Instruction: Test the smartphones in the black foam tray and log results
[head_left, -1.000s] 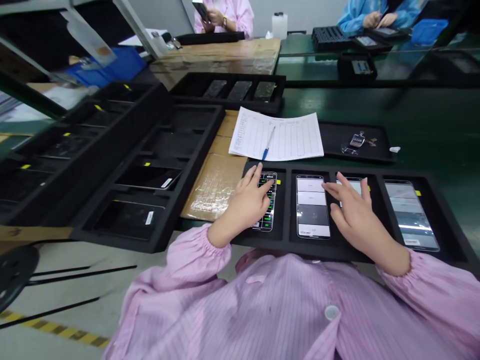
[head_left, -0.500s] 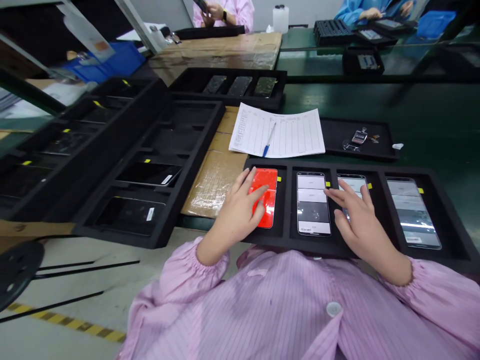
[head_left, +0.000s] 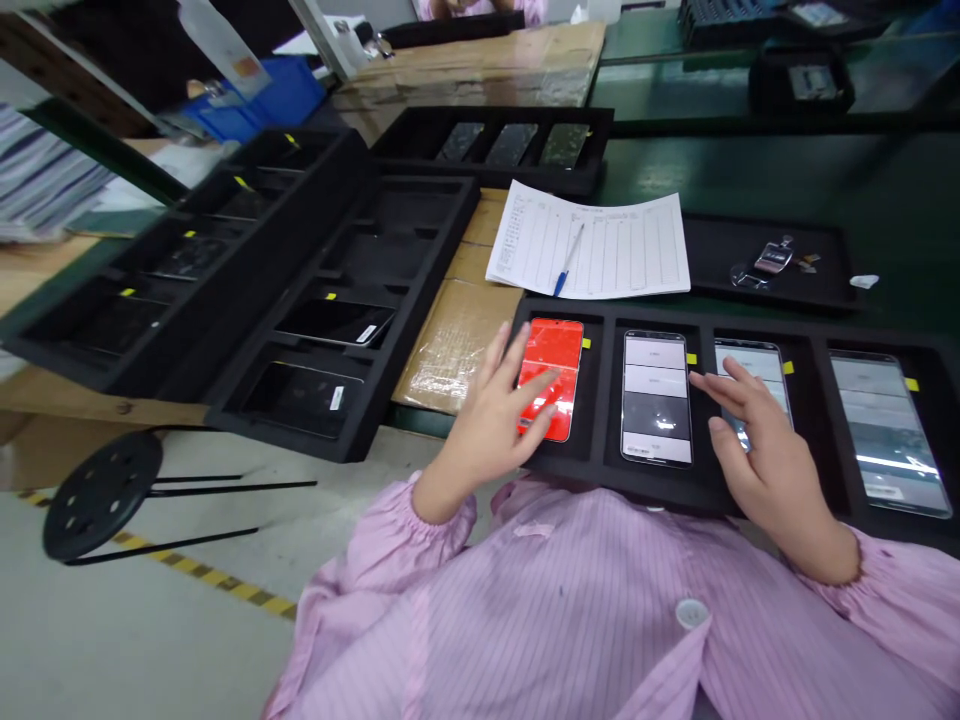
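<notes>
A black foam tray (head_left: 609,400) in front of me holds several smartphones in separate compartments. Over the leftmost one, a phone with a bright red screen (head_left: 564,345), my left hand (head_left: 495,420) is spread, its fingers at the glass; whether they touch cannot be told. Beside it lies a phone with a white and grey striped screen (head_left: 656,400). My right hand (head_left: 772,450) is open above the third phone (head_left: 754,358) and partly covers it. At the right end rests another lit phone (head_left: 885,420). Neither hand holds anything.
Behind the tray lie paper sheets (head_left: 630,250) with a blue pen (head_left: 568,262). A shallow black tray (head_left: 814,285) holds a badge-like item. More black trays with phones (head_left: 337,320) stand at left, near a stool (head_left: 105,495). A person's arms show at the far side.
The view has shifted, so the trays and papers sit farther right or higher in the picture. Both hands stay over the same phones; the red screen remains lit.
</notes>
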